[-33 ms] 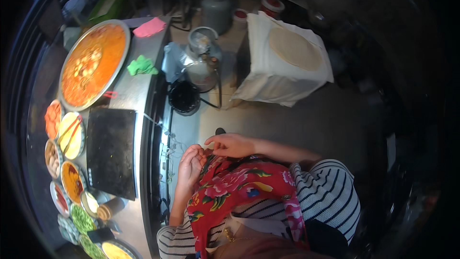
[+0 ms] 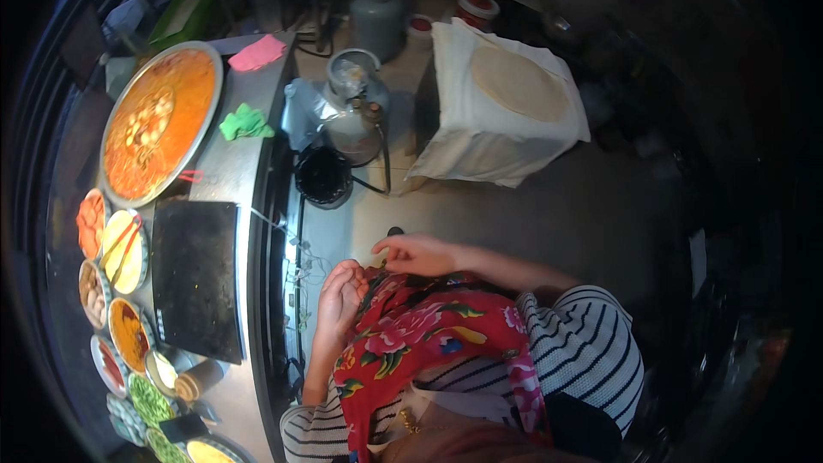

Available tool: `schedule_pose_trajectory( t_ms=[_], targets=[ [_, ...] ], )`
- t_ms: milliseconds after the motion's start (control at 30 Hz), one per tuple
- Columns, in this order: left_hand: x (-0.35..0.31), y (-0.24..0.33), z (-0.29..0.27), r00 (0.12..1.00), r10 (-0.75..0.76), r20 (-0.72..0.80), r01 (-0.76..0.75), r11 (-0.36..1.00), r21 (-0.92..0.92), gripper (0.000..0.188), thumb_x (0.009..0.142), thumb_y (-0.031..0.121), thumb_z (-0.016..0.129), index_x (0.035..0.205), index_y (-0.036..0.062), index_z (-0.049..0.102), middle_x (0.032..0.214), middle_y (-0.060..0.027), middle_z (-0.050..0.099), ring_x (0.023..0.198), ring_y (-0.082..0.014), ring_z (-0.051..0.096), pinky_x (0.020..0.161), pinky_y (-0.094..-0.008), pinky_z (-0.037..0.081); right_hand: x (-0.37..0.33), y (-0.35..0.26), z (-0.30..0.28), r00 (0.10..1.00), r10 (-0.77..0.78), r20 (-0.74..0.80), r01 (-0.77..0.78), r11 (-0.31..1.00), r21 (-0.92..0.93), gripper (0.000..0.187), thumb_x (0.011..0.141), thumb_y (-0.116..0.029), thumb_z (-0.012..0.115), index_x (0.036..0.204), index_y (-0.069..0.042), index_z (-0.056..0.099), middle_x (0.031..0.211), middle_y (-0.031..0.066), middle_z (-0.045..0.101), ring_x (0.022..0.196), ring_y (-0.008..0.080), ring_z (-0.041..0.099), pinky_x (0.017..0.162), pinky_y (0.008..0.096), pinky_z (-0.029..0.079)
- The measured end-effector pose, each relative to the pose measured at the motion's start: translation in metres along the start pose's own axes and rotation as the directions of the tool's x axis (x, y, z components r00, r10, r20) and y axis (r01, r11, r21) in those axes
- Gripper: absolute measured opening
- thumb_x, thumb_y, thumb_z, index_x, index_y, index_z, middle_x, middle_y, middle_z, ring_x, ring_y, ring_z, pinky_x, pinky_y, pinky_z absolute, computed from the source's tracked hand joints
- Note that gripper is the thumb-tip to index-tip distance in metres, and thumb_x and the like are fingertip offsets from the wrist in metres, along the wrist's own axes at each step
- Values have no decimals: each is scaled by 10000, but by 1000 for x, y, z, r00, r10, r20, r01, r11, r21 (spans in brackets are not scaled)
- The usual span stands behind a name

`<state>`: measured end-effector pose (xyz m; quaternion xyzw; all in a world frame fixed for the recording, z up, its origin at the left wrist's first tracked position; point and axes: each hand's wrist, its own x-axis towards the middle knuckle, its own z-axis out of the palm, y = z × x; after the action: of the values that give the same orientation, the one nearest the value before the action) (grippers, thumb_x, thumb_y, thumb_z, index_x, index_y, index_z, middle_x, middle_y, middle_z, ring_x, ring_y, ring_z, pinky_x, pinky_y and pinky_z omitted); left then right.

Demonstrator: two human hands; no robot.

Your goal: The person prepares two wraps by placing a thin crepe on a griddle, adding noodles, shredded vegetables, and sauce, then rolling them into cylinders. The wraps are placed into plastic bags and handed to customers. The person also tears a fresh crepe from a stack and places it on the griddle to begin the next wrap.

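Both my hands are in front of a red flowered apron [image 2: 403, 326], over its top edge. My left hand [image 2: 343, 293] is closed, its fingers curled in beside the apron cloth. Whatever it may hold is too small or hidden to make out. My right hand [image 2: 417, 255] is just right of it, palm down over the apron, with the index finger stretched toward the left hand and the other fingers loosely bent. Nothing shows in its grip. A small gap separates the two hands.
At left, a steel counter [image 2: 244, 163] carries a flat black griddle [image 2: 197, 279], a large pan of orange-red stew [image 2: 193, 60] and several bowls of food. Ahead stand a black-lined bin [image 2: 324, 178], gas cylinders [image 2: 377, 21] and a white-cloth-covered stand [image 2: 467, 150] bearing a round flat sheet [image 2: 519, 81].
My right hand has shifted slightly right, away from my left hand, and the gap between them is wider. The whole view has turned a little.
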<state>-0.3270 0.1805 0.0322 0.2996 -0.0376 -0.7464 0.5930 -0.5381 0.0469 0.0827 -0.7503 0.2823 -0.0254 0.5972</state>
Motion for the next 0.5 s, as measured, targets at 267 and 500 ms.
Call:
schedule_pose_trajectory(
  t_ms=[267,500],
  targets=[
    [36,-21,41,993,-111,-52,112,993,29,133,988,89,546,1089,22,600,916,-50,609,832,-139,599,761,-263,515,-93,135,-208,664,284,-692,-263,955,141,239,973,-123,608,1193,-53,669,959,52,701,814,131,646,768,307,547],
    [94,-50,84,987,-62,-148,74,994,79,130,993,103,547,1077,18,598,883,-62,616,792,-148,612,733,-256,514,-134,198,-355,514,-239,-824,-533,664,-525,174,891,-167,660,1013,-58,720,951,109,666,949,301,641,838,390,528]
  ],
)
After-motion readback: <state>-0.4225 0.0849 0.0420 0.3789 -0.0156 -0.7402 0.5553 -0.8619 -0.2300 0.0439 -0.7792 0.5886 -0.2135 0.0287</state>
